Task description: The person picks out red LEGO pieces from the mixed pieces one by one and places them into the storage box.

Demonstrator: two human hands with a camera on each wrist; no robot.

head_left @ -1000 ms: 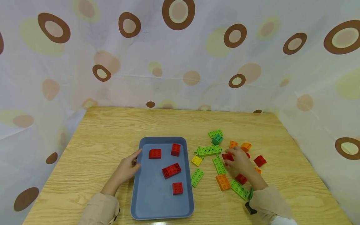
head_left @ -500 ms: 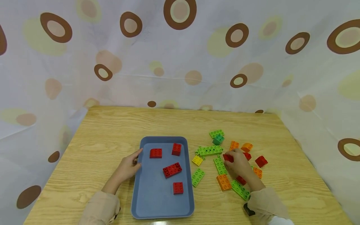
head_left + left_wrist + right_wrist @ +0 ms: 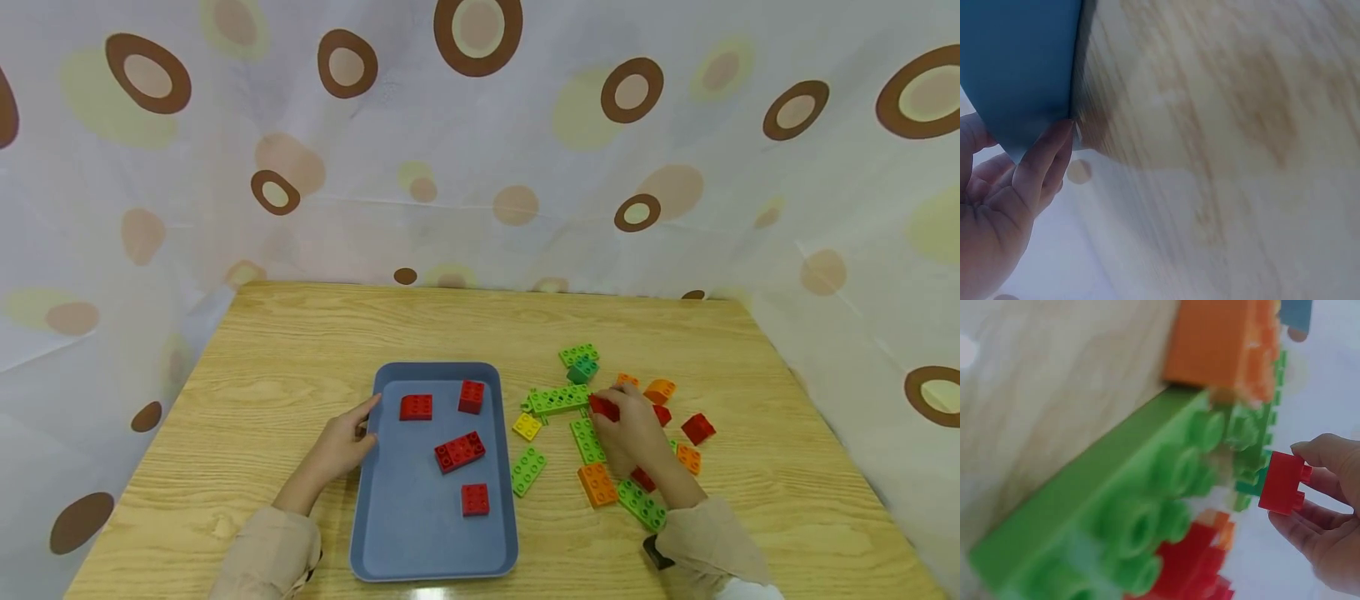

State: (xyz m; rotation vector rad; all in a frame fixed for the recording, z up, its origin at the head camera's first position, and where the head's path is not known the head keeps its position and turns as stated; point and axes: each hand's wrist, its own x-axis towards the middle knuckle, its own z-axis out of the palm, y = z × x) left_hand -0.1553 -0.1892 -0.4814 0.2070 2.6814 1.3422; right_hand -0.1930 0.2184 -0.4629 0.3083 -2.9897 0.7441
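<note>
My right hand [image 3: 637, 432] pinches a red toy brick [image 3: 1282, 483] between thumb and fingers, its studs facing the palm in the right wrist view. In the head view this brick overlaps the right end of a long light-green piece [image 3: 557, 401]. At the left rim of a blue-grey tray [image 3: 412, 533], my left hand [image 3: 336, 448] holds the edge; in the left wrist view its thumb and fingers lie on either side of the tray's corner. Inside the tray lie several red bricks, among them a darker red one [image 3: 460, 452] and a square one [image 3: 475, 500].
Around the right hand lie loose bricks: an orange one [image 3: 597, 484], light-green plates [image 3: 529, 471], a yellow one [image 3: 527, 427], a dark-green one [image 3: 582, 369] and a red one [image 3: 698, 429]. A patterned cloth [image 3: 480, 150] hangs behind the wooden table [image 3: 300, 333].
The right hand has closed its grip on the red brick and shifted slightly left and away with it. The left hand has stayed at the tray's rim.
</note>
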